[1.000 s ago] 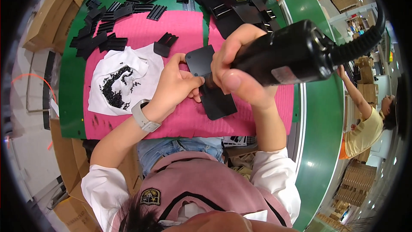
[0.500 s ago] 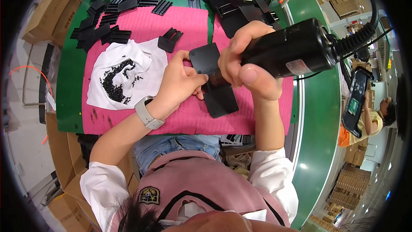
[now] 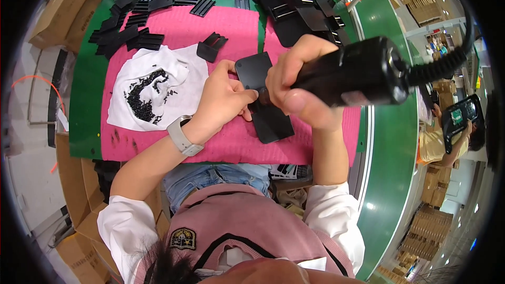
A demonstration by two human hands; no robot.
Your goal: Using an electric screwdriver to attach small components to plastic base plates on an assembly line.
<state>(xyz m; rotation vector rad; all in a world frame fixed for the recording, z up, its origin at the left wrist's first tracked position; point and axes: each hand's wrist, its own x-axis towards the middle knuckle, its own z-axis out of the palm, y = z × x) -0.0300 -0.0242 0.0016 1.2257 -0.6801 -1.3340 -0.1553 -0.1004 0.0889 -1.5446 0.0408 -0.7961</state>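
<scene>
The green table (image 3: 89, 94) carried a pink mat (image 3: 231, 26), and this mat served as the landmark for everything else. On the right part of the mat the right hand (image 3: 300, 87) was clenched fully around a thick black power screwdriver (image 3: 363, 71), all fingers wrapped tight on its body; a coiled black cable (image 3: 447, 58) left the rear end of the tool toward the right, away from the mat. The front tip of the tool was hidden behind the fingers, so its contact point could not be seen. The tip pointed down to a flat black plastic plate (image 3: 263, 100), which lay near the middle of the mat, partly covered by both hands. The left hand (image 3: 223, 102) rested on the left edge of this plate, with thumb and forefinger pinched together close to the tool tip; if something small was between them, it was too small to make out. On the left part of the mat lay a white cloth (image 3: 131, 100) with a heap of small black screws (image 3: 142, 94). A small black clip part (image 3: 210, 47) lay on the mat between the cloth and the plate. Beyond the far edge of the mat many black plastic strips (image 3: 131, 21) were spread, and a pile of larger black parts (image 3: 300, 5) was partly cut off by the top of the view.
</scene>
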